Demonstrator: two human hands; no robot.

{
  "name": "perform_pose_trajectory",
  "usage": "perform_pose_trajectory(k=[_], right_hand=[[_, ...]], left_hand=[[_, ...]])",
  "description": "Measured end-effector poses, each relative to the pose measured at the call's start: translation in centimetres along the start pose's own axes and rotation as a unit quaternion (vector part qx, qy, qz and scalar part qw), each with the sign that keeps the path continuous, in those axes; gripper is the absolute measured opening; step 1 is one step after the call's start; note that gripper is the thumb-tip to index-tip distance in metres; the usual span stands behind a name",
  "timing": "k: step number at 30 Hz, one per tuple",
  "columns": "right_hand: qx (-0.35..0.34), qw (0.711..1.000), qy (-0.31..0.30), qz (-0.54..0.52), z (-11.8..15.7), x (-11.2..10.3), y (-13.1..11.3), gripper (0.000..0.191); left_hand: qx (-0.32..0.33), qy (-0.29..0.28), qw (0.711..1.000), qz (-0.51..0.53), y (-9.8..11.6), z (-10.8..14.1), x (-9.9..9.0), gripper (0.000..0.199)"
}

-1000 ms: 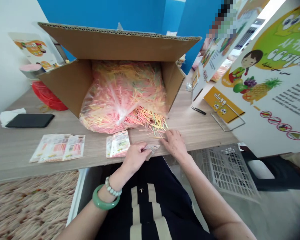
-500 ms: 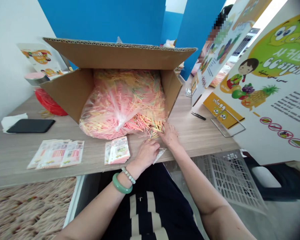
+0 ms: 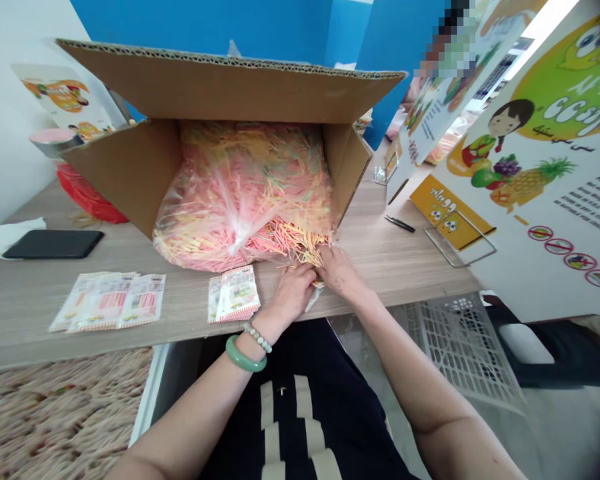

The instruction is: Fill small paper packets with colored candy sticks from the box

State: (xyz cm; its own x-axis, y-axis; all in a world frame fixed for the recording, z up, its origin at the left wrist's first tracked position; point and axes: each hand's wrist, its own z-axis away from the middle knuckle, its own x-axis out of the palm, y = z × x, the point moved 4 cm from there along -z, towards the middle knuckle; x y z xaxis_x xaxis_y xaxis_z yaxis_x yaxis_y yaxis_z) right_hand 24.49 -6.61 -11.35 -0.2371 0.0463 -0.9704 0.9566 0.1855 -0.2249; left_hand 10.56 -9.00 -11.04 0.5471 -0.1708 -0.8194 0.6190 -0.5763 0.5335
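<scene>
At three o'clock, four red-ringed signs, Arabic-script lettering above, both on the white panel; print on the packets at eight blurs!

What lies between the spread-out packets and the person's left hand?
In the head view, a small pile of packets lies on the table between the spread-out packets and the left hand.

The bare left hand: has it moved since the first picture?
Yes: the bare left hand has moved forward and rightward, judged against the open brown cardboard box.
</scene>
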Motion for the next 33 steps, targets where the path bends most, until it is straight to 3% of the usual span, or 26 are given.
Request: perform_pose_trajectory(k=[6,9,12,16,19,22,25,27,30,33], right_hand=[[-0.015,0.995,-0.023,0.095,-2.9,0.0,-0.6,0.034],[-0.025,0.993,0.028,0.113,-2.2,0.0,-0.7,0.031],[0.021,0.988,0.104,0.114,-1.1,0.5,0.1,0.029],[0.078,0.987,0.126,0.055,-1.0,1.1,1.5,0.033],[0.078,0.984,0.123,-0.098,-1.7,0.8,2.3,0.035],[0.092,0.931,0.149,-0.319,-2.2,0.1,2.9,0.029],[0.108,0.820,0.173,-0.535,-2.2,-0.3,2.6,0.027],[0.104,0.761,0.165,-0.619,-2.1,-0.3,2.0,0.028],[0.108,0.747,0.163,-0.636,-2.0,0.0,1.8,0.029],[0.124,0.787,0.191,-0.573,-1.7,0.3,2.4,0.027]], left_hand=[[0.000,0.012,0.999,-0.035,-0.2,0.7,0.2,0.016],[0.025,0.039,0.997,-0.061,-0.3,1.3,0.5,0.016],[0.043,0.075,0.992,-0.095,-0.2,1.7,0.5,0.015],[0.030,0.086,0.990,-0.112,-0.1,1.8,0.3,0.017],[0.004,0.093,0.989,-0.113,-0.1,1.8,0.0,0.020],[-0.009,0.089,0.988,-0.123,-0.2,1.6,0.0,0.023],[-0.014,0.075,0.989,-0.125,-0.3,1.6,0.1,0.025],[-0.016,0.073,0.989,-0.125,-0.4,1.6,0.1,0.025],[-0.019,0.082,0.989,-0.121,-0.6,1.6,0.1,0.023],[-0.022,0.094,0.990,-0.104,-0.8,1.6,0.1,0.020]])
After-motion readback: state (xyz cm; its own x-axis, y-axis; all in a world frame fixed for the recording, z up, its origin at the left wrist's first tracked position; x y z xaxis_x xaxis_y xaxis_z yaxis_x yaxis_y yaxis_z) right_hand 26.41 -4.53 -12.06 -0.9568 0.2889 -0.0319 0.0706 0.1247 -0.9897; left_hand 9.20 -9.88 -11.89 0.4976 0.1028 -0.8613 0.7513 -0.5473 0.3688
